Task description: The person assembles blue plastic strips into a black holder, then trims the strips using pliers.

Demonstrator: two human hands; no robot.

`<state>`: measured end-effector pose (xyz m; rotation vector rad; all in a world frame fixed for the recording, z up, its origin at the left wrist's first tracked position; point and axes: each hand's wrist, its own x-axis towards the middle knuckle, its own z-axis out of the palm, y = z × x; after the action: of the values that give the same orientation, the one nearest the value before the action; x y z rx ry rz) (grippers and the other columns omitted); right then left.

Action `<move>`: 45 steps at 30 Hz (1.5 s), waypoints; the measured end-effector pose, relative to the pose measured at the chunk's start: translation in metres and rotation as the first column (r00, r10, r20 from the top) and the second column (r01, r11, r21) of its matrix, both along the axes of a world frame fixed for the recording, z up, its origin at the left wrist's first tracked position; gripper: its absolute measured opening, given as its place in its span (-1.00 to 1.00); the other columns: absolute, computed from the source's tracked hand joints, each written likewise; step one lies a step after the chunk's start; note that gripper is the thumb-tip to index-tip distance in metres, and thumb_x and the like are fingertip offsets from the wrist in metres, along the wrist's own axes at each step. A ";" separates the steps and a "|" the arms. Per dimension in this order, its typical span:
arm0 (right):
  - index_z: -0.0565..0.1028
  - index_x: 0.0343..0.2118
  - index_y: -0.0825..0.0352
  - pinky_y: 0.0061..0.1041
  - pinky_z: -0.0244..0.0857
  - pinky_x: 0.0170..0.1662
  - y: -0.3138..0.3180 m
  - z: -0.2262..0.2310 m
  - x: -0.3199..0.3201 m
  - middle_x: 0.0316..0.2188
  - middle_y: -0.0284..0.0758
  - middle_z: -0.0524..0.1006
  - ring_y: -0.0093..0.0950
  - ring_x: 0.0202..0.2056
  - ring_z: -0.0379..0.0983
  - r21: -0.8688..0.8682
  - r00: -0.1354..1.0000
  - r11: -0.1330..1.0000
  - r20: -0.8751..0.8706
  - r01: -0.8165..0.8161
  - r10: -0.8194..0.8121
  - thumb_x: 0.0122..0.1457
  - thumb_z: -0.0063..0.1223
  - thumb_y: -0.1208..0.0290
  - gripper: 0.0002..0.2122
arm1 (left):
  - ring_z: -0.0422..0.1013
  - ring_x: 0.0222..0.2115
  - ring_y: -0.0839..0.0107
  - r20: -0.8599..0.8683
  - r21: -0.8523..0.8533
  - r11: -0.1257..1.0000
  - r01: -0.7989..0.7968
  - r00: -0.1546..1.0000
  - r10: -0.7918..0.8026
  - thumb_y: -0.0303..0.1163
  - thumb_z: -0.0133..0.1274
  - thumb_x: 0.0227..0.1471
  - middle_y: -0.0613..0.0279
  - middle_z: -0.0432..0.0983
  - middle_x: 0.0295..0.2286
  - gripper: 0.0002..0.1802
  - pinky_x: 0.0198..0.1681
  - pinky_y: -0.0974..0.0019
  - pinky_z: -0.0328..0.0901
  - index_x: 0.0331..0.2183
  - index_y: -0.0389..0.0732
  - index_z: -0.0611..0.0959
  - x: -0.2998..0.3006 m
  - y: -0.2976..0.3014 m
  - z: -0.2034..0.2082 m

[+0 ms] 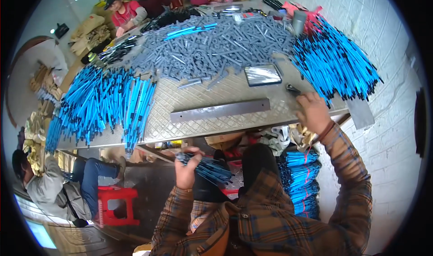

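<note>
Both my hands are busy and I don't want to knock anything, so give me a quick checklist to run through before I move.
1. Left hand gripping the bundle of thin blue rods: ok.
2. Right hand empty: cannot tell; its fingertips are by a small dark object.
3. Grey metal bar lying apart from the rod piles: ok.
4. Left rod pile wholly on the tabletop: not ok; some ends appear to pass the front edge.
5. Grey tube pile away from both hands: ok, it lies farther back.
</note>
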<state>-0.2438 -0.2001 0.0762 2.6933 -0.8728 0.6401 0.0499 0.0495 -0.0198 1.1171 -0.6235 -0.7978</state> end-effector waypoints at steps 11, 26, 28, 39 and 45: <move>0.38 -0.07 0.30 -0.53 0.19 -0.55 0.169 0.126 0.052 -0.47 -0.32 0.45 -0.45 -0.56 0.37 0.273 0.172 0.036 0.494 -0.961 0.852 0.08 -0.19 0.39 -0.67 | 0.34 -0.44 0.32 -0.388 -0.224 0.936 -0.271 0.906 0.170 -0.23 0.01 -0.12 0.34 0.35 -0.58 -0.76 -0.16 0.14 0.23 -0.42 -0.18 0.47 0.076 0.046 0.033; 0.20 0.04 0.29 -0.32 0.31 -0.53 0.154 0.027 0.024 -0.44 -0.12 0.44 -0.26 -0.49 0.46 0.881 0.390 0.309 -0.159 -0.359 0.907 0.01 -0.02 0.28 -0.49 | 0.37 -0.38 0.27 -0.654 -0.334 0.842 -0.424 0.747 0.116 -0.18 0.02 -0.11 0.14 0.44 -0.52 -0.69 -0.07 0.05 0.21 -0.50 -0.27 0.46 0.055 0.104 0.054; 0.16 0.08 0.28 -0.35 0.33 -0.24 0.135 -0.047 0.022 -0.23 -0.02 0.40 -0.22 -0.21 0.42 0.752 0.723 0.372 0.195 -0.544 0.663 0.02 0.02 0.26 -0.45 | 0.35 -0.41 0.25 -0.736 -0.233 0.820 -0.522 0.646 0.202 -0.19 -0.01 -0.11 0.08 0.41 -0.53 -0.67 -0.08 0.09 0.23 -0.52 -0.32 0.43 0.034 0.095 0.063; 0.23 0.04 0.35 -0.48 0.12 0.06 0.191 -0.043 0.121 -0.06 -0.29 0.35 -0.39 -0.02 0.27 0.310 0.374 -0.421 0.924 -0.853 -0.078 0.00 0.12 0.37 -0.48 | 0.38 -0.34 0.24 -0.751 -0.215 0.954 -0.209 0.660 -0.024 -0.15 -0.06 -0.09 0.14 0.47 -0.45 -0.67 -0.15 0.12 0.29 -0.43 -0.26 0.49 0.000 0.054 -0.012; 0.38 -0.14 0.33 -0.48 0.24 -0.11 0.165 -0.053 0.129 -0.26 -0.21 0.44 -0.35 -0.18 0.38 0.448 0.350 -0.182 0.846 -0.875 0.402 -0.08 0.17 0.32 -0.59 | 0.38 -0.43 0.38 -0.430 0.000 0.994 -0.107 0.898 0.097 -0.27 -0.08 -0.04 0.22 0.47 -0.47 -0.77 -0.24 0.31 0.30 -0.42 -0.22 0.54 -0.025 0.060 -0.042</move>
<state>-0.1151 -0.0346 0.0229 4.1965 0.9154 1.2815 0.0249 0.1095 -0.0614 0.9033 -0.1997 -0.9077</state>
